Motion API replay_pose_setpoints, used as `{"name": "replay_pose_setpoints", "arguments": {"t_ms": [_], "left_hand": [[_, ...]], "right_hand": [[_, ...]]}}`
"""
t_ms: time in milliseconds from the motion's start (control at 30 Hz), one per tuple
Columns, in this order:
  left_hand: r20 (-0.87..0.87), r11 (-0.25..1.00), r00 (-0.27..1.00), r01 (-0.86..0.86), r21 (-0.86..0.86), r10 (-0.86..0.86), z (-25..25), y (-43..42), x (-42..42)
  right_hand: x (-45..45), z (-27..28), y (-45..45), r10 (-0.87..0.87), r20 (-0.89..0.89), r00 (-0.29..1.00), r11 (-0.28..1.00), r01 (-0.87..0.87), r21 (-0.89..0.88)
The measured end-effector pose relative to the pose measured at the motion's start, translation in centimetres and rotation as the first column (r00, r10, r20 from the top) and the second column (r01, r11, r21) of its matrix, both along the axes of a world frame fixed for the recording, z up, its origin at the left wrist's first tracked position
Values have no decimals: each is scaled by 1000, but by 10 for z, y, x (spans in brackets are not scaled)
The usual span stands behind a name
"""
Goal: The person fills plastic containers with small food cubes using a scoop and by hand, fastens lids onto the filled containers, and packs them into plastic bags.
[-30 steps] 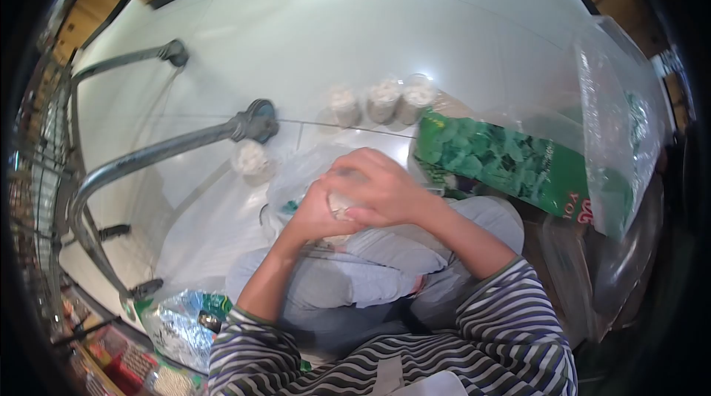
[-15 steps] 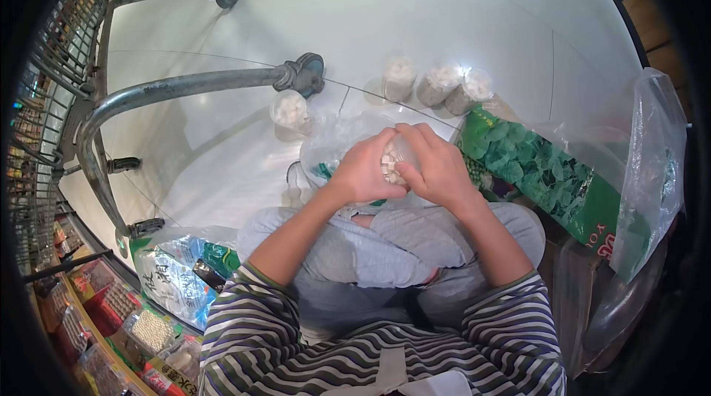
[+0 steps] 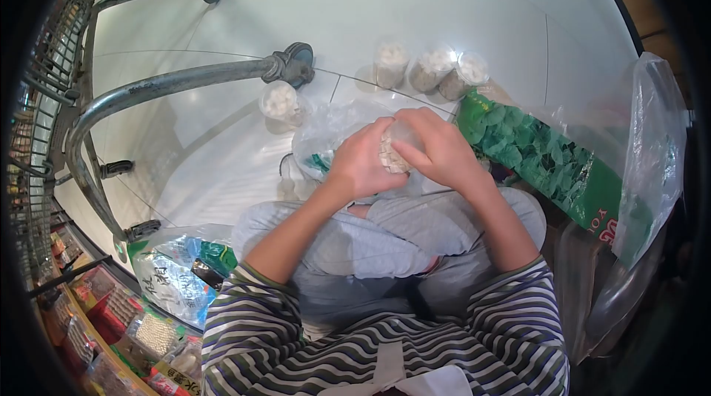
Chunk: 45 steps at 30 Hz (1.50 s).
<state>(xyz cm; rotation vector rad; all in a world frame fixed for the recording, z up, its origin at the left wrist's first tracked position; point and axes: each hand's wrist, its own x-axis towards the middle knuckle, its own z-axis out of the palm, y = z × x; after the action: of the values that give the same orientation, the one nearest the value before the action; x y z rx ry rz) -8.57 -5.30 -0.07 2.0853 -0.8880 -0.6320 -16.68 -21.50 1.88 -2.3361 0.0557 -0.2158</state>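
Between my two hands is a clear plastic jar of small white cubes (image 3: 392, 155). My left hand (image 3: 361, 162) curves round its left side, and my right hand (image 3: 437, 148) wraps its top and right side, the thumb lying across the front. The jar is tilted, and much of it is hidden by my fingers. Under and behind the hands spreads a clear plastic bag (image 3: 318, 137) with green print. One similar jar (image 3: 283, 103) stands on the floor to the left, and three more jars (image 3: 433, 68) stand in a row beyond my hands.
A metal cart leg (image 3: 170, 88) with a caster (image 3: 298, 64) reaches in from the left. A large green leaf-printed bag (image 3: 533, 151) lies at the right. Another printed plastic bag (image 3: 174, 270) lies by my left knee, near shelves of packaged food (image 3: 155, 333).
The view has shifted slightly, so the floor things sit a little further left and higher. The jar has turned a little in my hands; both still hold it.
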Motion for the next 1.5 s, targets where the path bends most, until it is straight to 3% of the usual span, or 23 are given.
{"name": "replay_pose_setpoints", "arguments": {"t_ms": [167,233,300,333,400,533,633,667,733,800,867,933,967,1000,1067,1167,1200,1233,1333,1367,1400,1467,1500], "left_hand": [[44,998,998,39,43,-41,-10,2,-4],[4,997,999,51,56,-51,1,1,2],[-300,995,949,97,-15,-97,10,2,8],[-302,995,948,96,-14,-96,10,1,5],[-80,998,996,44,-38,-47,7,-3,-1],[-96,999,995,-10,-42,6,-7,-7,-8],[60,992,995,-70,-102,76,-11,-9,-10],[49,998,997,-61,-2,61,-8,-9,-8],[42,994,998,-41,99,37,-2,-8,-2],[207,999,978,28,22,-32,1,-5,6],[179,998,982,62,-34,-55,22,7,27],[155,993,986,80,-88,-65,30,20,45],[-37,982,999,22,-190,-30,30,28,54],[-227,959,974,-55,-277,-10,29,35,62],[-167,923,978,-178,-342,126,8,27,62],[-204,863,929,-363,-351,308,7,17,55],[-370,872,869,-430,-233,330,8,19,58],[-519,875,776,-474,-104,359,7,21,62],[-695,918,657,-396,12,292,3,29,76],[-786,946,574,-323,40,230,4,31,78],[-785,945,575,-325,41,232,6,30,75],[-394,935,897,-297,-195,203,9,24,64],[-148,927,970,-231,-297,194,10,20,57]], "right_hand": [[2,2,2,-100,-483,870,991,131,31],[-3,-6,5,75,103,992,997,-72,-34],[0,-7,3,91,162,982,995,-84,-50],[2,-7,2,109,226,968,993,-97,-67],[2,-8,2,89,177,980,991,-70,-111],[5,-11,7,-24,14,1000,982,26,-185],[8,-21,11,-76,24,997,983,79,-165],[9,-23,10,-85,27,996,982,89,-164],[14,-26,7,-109,89,990,988,118,-99],[21,-36,-5,-153,74,985,988,151,24],[22,-36,-18,-194,53,980,972,184,148],[22,-26,-30,-175,-305,936,722,333,606],[24,-30,-34,-168,-300,939,717,325,616],[27,-34,-37,-74,-420,905,550,388,739],[34,-40,-30,104,-553,827,272,511,815],[33,-26,-6,140,-600,787,204,570,796],[30,-33,-9,226,-538,812,178,508,843],[29,-41,-7,226,-543,809,180,513,839],[23,-34,5,-193,-174,966,703,260,662],[25,-38,3,-189,-174,966,703,257,663],[28,-42,0,-267,129,955,864,178,472],[31,-45,-15,-252,431,866,959,164,230],[29,-37,-25,-184,-88,979,636,187,749]]}}
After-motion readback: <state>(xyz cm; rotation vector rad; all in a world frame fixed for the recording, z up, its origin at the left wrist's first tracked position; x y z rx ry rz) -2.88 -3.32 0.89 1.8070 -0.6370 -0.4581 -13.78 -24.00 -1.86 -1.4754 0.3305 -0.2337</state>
